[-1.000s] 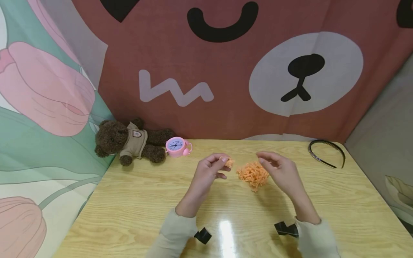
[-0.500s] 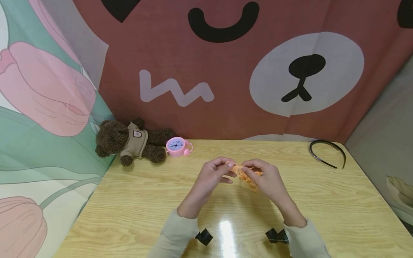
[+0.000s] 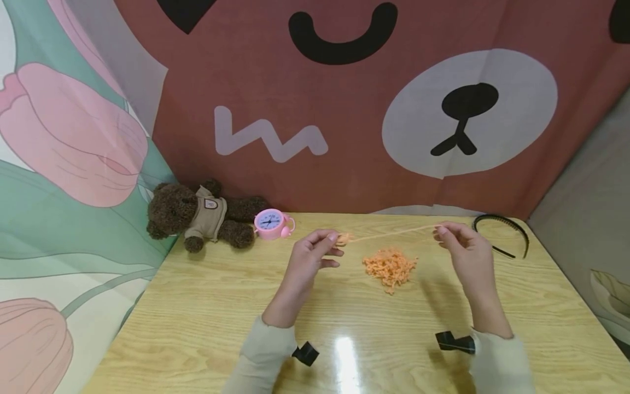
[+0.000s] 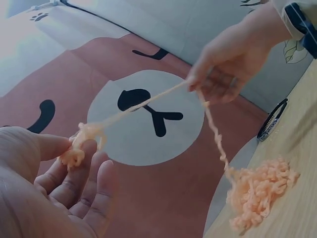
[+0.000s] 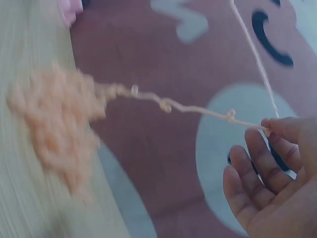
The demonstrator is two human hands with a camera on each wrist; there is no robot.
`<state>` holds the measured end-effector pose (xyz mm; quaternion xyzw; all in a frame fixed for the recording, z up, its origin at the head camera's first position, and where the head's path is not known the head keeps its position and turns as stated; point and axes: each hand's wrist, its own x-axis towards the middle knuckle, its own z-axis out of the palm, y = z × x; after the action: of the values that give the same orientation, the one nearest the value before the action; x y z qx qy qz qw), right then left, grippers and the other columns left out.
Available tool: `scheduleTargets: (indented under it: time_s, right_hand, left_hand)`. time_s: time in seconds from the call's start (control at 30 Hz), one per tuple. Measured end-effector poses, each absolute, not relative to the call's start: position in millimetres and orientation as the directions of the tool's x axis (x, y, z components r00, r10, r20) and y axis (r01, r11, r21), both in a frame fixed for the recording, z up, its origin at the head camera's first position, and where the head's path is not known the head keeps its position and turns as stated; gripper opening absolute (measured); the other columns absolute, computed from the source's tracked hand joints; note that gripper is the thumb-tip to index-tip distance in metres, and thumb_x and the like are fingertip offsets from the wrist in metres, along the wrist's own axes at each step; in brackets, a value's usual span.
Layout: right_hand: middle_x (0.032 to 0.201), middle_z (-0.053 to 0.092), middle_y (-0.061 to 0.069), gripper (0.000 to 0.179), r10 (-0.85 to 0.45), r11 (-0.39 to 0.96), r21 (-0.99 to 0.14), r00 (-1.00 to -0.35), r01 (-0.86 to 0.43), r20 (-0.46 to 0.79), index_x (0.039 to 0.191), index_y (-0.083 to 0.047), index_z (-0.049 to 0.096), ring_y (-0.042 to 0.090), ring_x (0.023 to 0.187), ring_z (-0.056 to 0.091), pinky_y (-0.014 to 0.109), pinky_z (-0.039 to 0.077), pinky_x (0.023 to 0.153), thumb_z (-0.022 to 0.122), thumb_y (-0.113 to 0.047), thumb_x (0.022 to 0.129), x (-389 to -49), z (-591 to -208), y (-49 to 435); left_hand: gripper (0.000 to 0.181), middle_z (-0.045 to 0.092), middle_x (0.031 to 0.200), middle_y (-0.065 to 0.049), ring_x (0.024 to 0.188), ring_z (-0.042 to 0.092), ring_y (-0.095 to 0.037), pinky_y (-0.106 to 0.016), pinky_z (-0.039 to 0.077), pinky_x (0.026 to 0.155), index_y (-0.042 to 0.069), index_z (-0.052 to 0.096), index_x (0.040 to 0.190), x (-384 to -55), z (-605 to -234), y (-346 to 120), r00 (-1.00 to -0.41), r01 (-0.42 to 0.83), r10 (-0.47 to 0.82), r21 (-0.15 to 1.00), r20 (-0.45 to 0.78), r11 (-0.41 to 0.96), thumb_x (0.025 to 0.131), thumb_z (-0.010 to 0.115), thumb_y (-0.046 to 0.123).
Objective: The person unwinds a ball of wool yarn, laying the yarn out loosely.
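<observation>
In the head view my left hand (image 3: 306, 261) pinches a small wad of orange yarn (image 3: 344, 238) between thumb and forefinger. A single strand (image 3: 394, 233) stretches taut from it to my right hand (image 3: 467, 254), whose thumb and fingertip grip it. Between and below the hands, a loose heap of kinked orange yarn (image 3: 390, 267) lies on the table. The left wrist view shows a crinkled length (image 4: 215, 130) running from the right fingertips down to that heap. Blurred in the right wrist view, the same heap (image 5: 57, 121) sits to the left.
A brown teddy bear (image 3: 206, 216) lies at the table's back left, with a pink alarm clock (image 3: 269, 223) beside its feet. At the back right is a black headband (image 3: 509, 221). Printed cloth (image 3: 275, 186) hangs behind the wooden table (image 3: 197, 323).
My right hand came in to the left hand's yarn, then drew away rightward and up, pulling a strand out straight. The left hand still pinches its wad and has shifted slightly left.
</observation>
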<state>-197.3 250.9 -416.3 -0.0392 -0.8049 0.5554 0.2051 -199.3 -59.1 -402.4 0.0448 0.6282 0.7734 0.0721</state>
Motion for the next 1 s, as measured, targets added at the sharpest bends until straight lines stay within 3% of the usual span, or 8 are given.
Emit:
scheduleTargets:
  time_s: [0.2, 0.37, 0.63, 0.8, 1.0]
  right_hand:
    - [0.084, 0.072, -0.016, 0.017, 0.542, 0.124, -0.992, -0.835, -0.031, 0.094, 0.107, -0.012, 0.074, -0.003, 0.078, 0.068, 0.007, 0.054, 0.070, 0.069, -0.025, 0.098, -203.4, -423.7, 289.8]
    - [0.079, 0.072, -0.014, 0.009, 0.608, -0.040, -0.999, -0.794, -0.004, -0.021, 0.100, -0.017, 0.074, -0.002, 0.072, 0.068, 0.008, 0.054, 0.065, 0.071, -0.024, 0.096, -202.6, -426.5, 308.3]
    - [0.077, 0.070, -0.017, 0.015, 0.635, -0.012, -0.999, -0.771, 0.047, -0.043, 0.106, -0.015, 0.072, -0.004, 0.071, 0.066, 0.006, 0.052, 0.063, 0.066, -0.028, 0.099, -201.5, -431.0, 317.6]
    - [0.069, 0.069, -0.018, 0.011, 0.686, -0.085, -0.994, -0.720, 0.065, -0.106, 0.097, -0.018, 0.070, -0.005, 0.062, 0.066, 0.008, 0.052, 0.057, 0.061, -0.023, 0.101, -198.2, -441.2, 335.4]
    - [0.062, 0.067, -0.019, 0.024, 0.741, -0.180, -0.980, -0.644, 0.086, -0.192, 0.085, -0.025, 0.070, -0.005, 0.053, 0.064, 0.009, 0.050, 0.050, 0.056, -0.018, 0.103, -192.3, -452.8, 358.5]
  left_hand:
    - [0.024, 0.071, 0.095, 0.003, 0.082, 0.070, -0.011, -0.027, 0.060, 0.068, 0.006, 0.069, 0.117, -200.6, -401.9, -61.3, -0.991, -0.058, 0.128, 0.968, -0.027, -0.244, 0.100, 0.065, 0.022]
    - [0.021, 0.073, 0.095, 0.003, 0.081, 0.070, -0.011, -0.026, 0.059, 0.066, 0.005, 0.068, 0.114, -202.1, -402.0, -62.8, -0.995, -0.040, 0.099, 0.964, -0.015, -0.263, 0.101, 0.063, 0.020]
    - [0.019, 0.070, 0.097, 0.003, 0.083, 0.069, -0.011, -0.026, 0.059, 0.066, 0.005, 0.066, 0.113, -203.3, -400.6, -64.1, -0.997, -0.019, 0.077, 0.963, 0.001, -0.270, 0.102, 0.062, 0.020]
    - [0.016, 0.070, 0.096, 0.003, 0.082, 0.069, -0.011, -0.025, 0.059, 0.065, 0.006, 0.066, 0.110, -203.6, -399.3, -65.6, -0.998, -0.011, 0.056, 0.957, 0.006, -0.291, 0.102, 0.061, 0.019]
    - [0.017, 0.068, 0.096, 0.003, 0.082, 0.069, -0.010, -0.024, 0.059, 0.065, 0.005, 0.066, 0.111, -203.1, -396.6, -67.9, -0.999, -0.002, 0.043, 0.953, 0.011, -0.302, 0.103, 0.060, 0.019]
